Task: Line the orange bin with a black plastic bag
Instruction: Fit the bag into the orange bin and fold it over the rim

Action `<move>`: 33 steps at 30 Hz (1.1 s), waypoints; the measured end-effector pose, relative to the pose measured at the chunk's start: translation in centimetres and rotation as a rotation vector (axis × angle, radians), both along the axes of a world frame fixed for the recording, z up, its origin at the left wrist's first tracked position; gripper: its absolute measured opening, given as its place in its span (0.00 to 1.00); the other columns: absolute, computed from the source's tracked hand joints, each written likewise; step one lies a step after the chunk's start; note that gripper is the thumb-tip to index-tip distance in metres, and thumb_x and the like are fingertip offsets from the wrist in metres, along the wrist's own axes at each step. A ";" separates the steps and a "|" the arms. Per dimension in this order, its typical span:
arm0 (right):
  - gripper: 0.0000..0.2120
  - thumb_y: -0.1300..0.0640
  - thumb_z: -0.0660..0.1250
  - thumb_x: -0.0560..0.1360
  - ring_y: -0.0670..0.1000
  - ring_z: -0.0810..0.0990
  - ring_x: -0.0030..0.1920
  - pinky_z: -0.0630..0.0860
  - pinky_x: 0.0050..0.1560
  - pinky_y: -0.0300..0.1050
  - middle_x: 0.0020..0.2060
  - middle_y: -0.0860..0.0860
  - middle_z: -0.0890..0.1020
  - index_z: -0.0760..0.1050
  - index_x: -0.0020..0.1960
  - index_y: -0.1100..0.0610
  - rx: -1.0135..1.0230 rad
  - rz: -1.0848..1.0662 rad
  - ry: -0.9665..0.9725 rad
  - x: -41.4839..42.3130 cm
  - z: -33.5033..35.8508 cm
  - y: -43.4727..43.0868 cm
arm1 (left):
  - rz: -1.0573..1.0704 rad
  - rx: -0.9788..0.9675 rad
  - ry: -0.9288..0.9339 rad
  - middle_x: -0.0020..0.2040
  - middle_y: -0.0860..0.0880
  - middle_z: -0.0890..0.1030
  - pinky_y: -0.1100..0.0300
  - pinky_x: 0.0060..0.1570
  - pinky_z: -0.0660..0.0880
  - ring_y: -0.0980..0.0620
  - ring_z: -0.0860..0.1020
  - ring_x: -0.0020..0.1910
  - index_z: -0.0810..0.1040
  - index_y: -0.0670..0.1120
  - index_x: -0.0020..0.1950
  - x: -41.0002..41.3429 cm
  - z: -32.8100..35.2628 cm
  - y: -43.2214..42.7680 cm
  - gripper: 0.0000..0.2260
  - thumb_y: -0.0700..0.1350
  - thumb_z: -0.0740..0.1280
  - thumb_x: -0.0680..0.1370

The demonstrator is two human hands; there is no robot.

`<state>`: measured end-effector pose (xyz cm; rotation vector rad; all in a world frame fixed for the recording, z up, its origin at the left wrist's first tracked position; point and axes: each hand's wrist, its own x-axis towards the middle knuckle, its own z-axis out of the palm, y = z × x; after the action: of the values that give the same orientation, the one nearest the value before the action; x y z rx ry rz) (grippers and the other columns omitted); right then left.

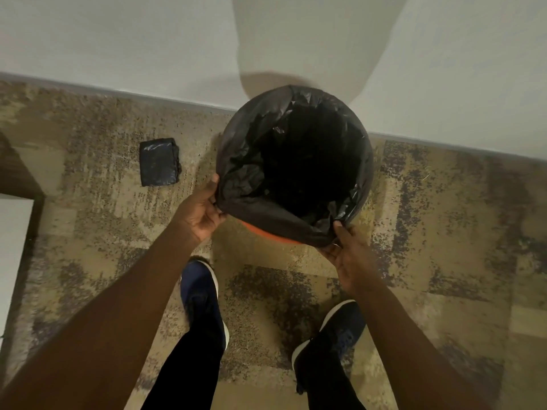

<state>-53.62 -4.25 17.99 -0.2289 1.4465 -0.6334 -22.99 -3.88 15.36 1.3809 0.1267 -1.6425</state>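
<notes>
Black plastic at our left fingers: our left hand point(199, 215) presses against the near-left side of the bin's mouth, thumb up along the bag's point(251, 208) folded edge, fingers curled on the plastic where it turns over the rim.
Black plastic at our right fingers: our right hand point(347, 255) sits at the near-right side, palm up and fingers loosely curved, thumb tip touching the bag's hem; we cannot tell if it pinches the film or only rests on it.
Bag: one, opened out inside the bin, its edge folded over the rim almost all round.
Bin: one orange bin point(260, 230), standing on the carpet point(444, 232) just beside the white wall point(118, 39); only a thin orange arc shows below the bag's near hem.
Spare bags: one folded dark packet point(159, 161), flat on the carpet left of the bin, apart from it.
Hands: two, both bare.
Shoes: two, dark blue with white soles, left point(204, 300) and right point(334, 332), near the bin.
</notes>
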 end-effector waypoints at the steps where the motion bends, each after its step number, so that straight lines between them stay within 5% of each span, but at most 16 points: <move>1: 0.15 0.55 0.64 0.83 0.58 0.86 0.58 0.83 0.55 0.50 0.58 0.55 0.86 0.74 0.68 0.59 -0.009 0.032 0.014 0.1 -0.1 0.2 | -0.020 0.036 -0.031 0.52 0.48 0.87 0.53 0.49 0.84 0.50 0.85 0.50 0.81 0.45 0.62 0.2 -0.1 0.5 0.15 0.53 0.64 0.83; 9: 0.15 0.61 0.68 0.79 0.56 0.87 0.54 0.79 0.64 0.57 0.53 0.55 0.87 0.71 0.64 0.57 0.058 0.001 -0.174 1.0 0.4 2.5 | 0.061 0.165 -0.150 0.54 0.48 0.88 0.51 0.54 0.79 0.48 0.86 0.53 0.82 0.48 0.63 -3.5 1.0 3.3 0.31 0.70 0.68 0.71; 13: 0.14 0.63 0.65 0.81 0.54 0.87 0.51 0.76 0.67 0.60 0.50 0.55 0.87 0.69 0.64 0.56 0.073 -0.107 -0.220 0.9 0.4 2.7 | 0.156 0.117 -0.044 0.53 0.47 0.86 0.48 0.57 0.77 0.47 0.85 0.51 0.78 0.44 0.67 -5.3 1.4 5.8 0.22 0.57 0.68 0.79; 18: 0.16 0.60 0.67 0.80 0.55 0.88 0.52 0.83 0.56 0.56 0.55 0.57 0.86 0.70 0.66 0.58 0.099 -0.257 -0.239 1.8 0.7 2.7 | 0.232 0.040 0.082 0.51 0.48 0.85 0.41 0.62 0.73 0.48 0.84 0.49 0.78 0.50 0.54 -7.6 2.5 7.4 0.04 0.46 0.65 0.82; 22: 0.16 0.56 0.65 0.82 0.57 0.87 0.54 0.84 0.55 0.55 0.64 0.62 0.82 0.71 0.68 0.60 0.130 -0.307 -0.236 3.3 0.8 2.9 | 0.329 0.116 0.142 0.29 0.53 0.77 0.42 0.58 0.74 0.55 0.78 0.28 0.77 0.51 0.44 -9.7 2.6 7.9 0.12 0.40 0.60 0.84; 25: 0.15 0.56 0.62 0.84 0.58 0.85 0.59 0.83 0.59 0.55 0.68 0.62 0.79 0.71 0.68 0.60 0.097 -0.227 -0.228 4.2 0.8 2.8 | 0.364 0.178 0.150 0.27 0.54 0.74 0.47 0.52 0.76 0.56 0.73 0.23 0.74 0.50 0.43 -10.9 2.7 7.6 0.12 0.39 0.60 0.83; 30: 0.22 0.61 0.61 0.84 0.57 0.83 0.60 0.75 0.69 0.57 0.64 0.57 0.82 0.65 0.77 0.56 0.050 -0.130 -0.267 4.4 0.8 2.9 | 0.289 0.161 -0.048 0.33 0.48 0.81 0.49 0.48 0.81 0.50 0.83 0.36 0.77 0.43 0.43 -11.8 4.0 5.6 0.14 0.51 0.65 0.82; 33: 0.24 0.64 0.65 0.81 0.56 0.85 0.59 0.75 0.70 0.59 0.60 0.54 0.84 0.65 0.75 0.54 0.051 -0.115 -0.286 4.3 0.6 3.8 | 0.208 0.211 -0.258 0.42 0.40 0.83 0.51 0.46 0.83 0.45 0.84 0.40 0.76 0.36 0.57 -12.4 4.9 4.7 0.17 0.50 0.68 0.81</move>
<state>-49.28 -0.47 18.60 -0.0134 1.2039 -0.6922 -35.40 0.80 20.26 1.6686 0.2889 -1.2959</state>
